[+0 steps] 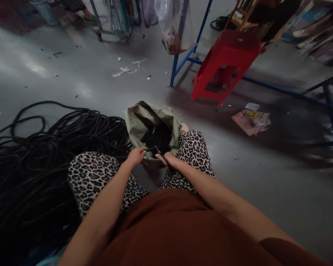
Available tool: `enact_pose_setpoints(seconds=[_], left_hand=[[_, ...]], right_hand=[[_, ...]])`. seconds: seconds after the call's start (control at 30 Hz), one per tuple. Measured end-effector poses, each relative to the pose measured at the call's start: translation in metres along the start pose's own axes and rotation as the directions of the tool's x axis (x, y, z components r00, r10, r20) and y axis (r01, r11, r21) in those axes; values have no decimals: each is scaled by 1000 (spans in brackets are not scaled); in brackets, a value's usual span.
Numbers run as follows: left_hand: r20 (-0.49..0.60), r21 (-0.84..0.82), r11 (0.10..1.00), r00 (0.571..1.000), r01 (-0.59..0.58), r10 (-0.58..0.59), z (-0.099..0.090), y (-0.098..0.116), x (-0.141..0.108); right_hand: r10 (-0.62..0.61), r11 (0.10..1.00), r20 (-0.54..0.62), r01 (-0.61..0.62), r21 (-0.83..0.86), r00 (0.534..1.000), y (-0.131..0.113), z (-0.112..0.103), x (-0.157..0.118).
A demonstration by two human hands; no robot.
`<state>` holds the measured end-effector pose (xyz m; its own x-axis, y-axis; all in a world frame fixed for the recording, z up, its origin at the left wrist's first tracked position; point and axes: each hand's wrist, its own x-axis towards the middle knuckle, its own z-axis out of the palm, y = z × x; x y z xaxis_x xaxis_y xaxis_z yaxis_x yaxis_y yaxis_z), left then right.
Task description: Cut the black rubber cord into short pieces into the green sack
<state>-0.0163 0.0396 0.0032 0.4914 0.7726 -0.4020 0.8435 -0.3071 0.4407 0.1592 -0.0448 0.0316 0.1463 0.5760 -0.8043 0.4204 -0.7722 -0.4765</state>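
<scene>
Between my knees stands a greenish woven sack [133,122], its mouth spread wide and dark pieces [159,136] lying inside. My left hand [136,156] is closed on a thin black cord [150,149] above the sack's near rim. In my right hand [166,159] is a pair of scissors [162,155] with dark handles, the blades pointing up and left toward the cord. Whether the blades touch the cord I cannot tell. To the left, a large heap of black cord [61,136] lies in loose coils beside my leg.
A red plastic stool [224,62] stands on the floor ahead to the right, beside a blue metal frame [180,68] with a clear plastic bag [174,26] hanging on it. A crumpled packet [251,120] and white scraps [124,71] lie on the grey floor. Other people's legs show at the back.
</scene>
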Motion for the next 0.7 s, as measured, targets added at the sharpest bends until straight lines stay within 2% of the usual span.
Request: enact_pose_setpoints(seconds=[0.33,0.7], left_hand=[[29,22,1000,1000,-2,1,-2,0,0],[10,54,999,1000,-7,6,0,-4,1]], right_hand=[[-15,1000,19,15,-19,1000,0,-1,-2],[-34,997,26,36,-64,999,1,-1,-1]])
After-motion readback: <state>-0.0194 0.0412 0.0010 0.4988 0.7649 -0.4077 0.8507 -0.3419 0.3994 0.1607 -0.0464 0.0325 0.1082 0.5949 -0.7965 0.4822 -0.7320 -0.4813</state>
